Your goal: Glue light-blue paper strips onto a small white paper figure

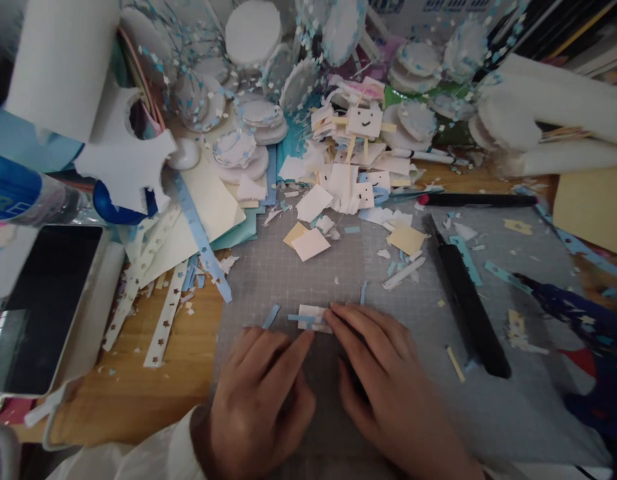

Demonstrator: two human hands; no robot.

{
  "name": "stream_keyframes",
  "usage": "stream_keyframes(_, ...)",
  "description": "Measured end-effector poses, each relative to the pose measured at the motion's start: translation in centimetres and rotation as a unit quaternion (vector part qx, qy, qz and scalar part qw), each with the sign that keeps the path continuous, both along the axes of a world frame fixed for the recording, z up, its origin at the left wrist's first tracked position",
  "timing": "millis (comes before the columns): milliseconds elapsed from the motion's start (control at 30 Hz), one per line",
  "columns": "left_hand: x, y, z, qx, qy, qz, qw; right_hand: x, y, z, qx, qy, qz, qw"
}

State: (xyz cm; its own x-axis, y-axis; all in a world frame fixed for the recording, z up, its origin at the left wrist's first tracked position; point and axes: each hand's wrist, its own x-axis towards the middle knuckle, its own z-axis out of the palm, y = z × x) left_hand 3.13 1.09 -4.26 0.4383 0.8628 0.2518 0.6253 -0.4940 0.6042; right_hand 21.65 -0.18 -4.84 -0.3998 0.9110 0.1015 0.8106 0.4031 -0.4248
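Note:
A small white paper piece [304, 311] lies on the grey gridded cutting mat [268, 277], with a narrow light blue paper strip [299, 319] across it, its left end sticking out past the edge. My left hand [263, 393] rests at the lower left of it, index finger stretched to the paper's lower edge, the other fingers bent and the thumb apart. With fingers extended, my right hand [388, 380] presses its fingertips on the paper's right end and partly hides it. Another blue strip [271, 316] lies just beyond my left hand.
A black-handled cutter [468, 300] lies right of my hands, near a dark blue glue gun [578, 313]. Small paper figures with drawn faces [364, 123] are heaped at the back among white discs. A phone [43, 307] and patterned paper strips [167, 313] are at left.

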Motion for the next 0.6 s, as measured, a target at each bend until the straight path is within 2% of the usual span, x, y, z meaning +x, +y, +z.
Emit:
stream_keyframes(300,0.3,0.1,-0.5,-0.008,0.065,0.021,0.998,-0.1,0.0,0.0,0.002,-0.005,-0.003,1.0)
stream_keyframes(400,0.5,0.3,-0.5,-0.007,0.036,0.027,0.999,-0.1,0.0,-0.1,0.003,-0.002,-0.004,1.0)
stream_keyframes(533,-0.1,0.2,1.2,-0.046,-0.095,0.033,0.994,-0.1,-0.2,-0.1,0.0,0.009,-0.007,1.0)
stream_keyframes(600,-1.1,-0.9,2.6,-0.05,-0.113,0.03,0.992,-0.1,-0.2,-0.1,0.001,0.013,-0.012,1.0)
